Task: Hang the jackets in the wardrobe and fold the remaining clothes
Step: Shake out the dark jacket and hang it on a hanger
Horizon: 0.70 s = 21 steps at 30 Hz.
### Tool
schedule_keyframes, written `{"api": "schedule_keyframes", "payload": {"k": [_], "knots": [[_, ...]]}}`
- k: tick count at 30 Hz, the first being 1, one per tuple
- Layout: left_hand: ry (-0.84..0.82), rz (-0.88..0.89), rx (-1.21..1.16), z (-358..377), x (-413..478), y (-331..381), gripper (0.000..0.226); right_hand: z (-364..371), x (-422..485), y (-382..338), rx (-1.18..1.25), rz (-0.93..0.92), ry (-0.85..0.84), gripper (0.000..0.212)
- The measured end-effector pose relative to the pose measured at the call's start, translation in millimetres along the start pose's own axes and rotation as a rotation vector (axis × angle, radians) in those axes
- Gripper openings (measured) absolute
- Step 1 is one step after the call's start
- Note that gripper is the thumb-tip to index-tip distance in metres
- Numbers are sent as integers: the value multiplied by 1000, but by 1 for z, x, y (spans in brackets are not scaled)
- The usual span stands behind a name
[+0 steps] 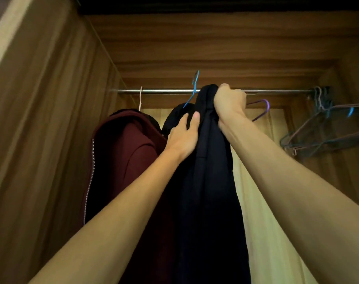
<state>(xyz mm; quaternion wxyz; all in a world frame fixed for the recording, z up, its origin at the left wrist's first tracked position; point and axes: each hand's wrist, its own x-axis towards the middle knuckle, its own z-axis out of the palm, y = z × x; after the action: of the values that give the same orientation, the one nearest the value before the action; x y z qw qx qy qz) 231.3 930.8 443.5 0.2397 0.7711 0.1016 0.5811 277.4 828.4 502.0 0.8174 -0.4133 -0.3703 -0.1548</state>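
Observation:
A dark navy jacket (211, 181) hangs down the middle of the open wardrobe. My right hand (229, 104) grips its collar just under the metal rail (158, 91), together with a purple hanger (263, 109) whose hook sticks out to the right. My left hand (183, 136) lies with straight fingers against the jacket's left side. Behind it, a black garment (175, 117) hangs on a blue hanger (194, 87). A maroon zip hoodie (125, 160) hangs at the left on a white hanger (140, 98).
Several bare wire hangers (322, 128) bunch at the rail's right end. The wardrobe's wooden left wall (51, 119) and top panel (215, 48) close in the space. A pale yellow back panel (262, 201) shows to the right of the jacket.

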Motion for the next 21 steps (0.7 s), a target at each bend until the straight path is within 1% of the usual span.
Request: {"api": "schedule_keyframes", "payload": {"k": [1,3,9,12,14,17,21], "knots": [[11,6,37,-2,5,-5,65,9,3,0,-20,-13,-12,42],[11,-12,90,-5,16,-16,61,25,10,4,-63,-12,-30,42],[-25,-61,190,-4,25,-42,66,51,27,16,-200,34,-115,41],[-69,-63,241,-2,17,-55,64,53,25,38,-286,76,-167,35],[-110,-74,267,1,10,-61,62,48,20,50,-329,49,-165,33],[-150,-63,272,4,2,-55,61,38,23,52,-362,17,-101,34],[-92,11,244,0,-11,-44,57,31,21,43,-403,-7,-126,44]]}}
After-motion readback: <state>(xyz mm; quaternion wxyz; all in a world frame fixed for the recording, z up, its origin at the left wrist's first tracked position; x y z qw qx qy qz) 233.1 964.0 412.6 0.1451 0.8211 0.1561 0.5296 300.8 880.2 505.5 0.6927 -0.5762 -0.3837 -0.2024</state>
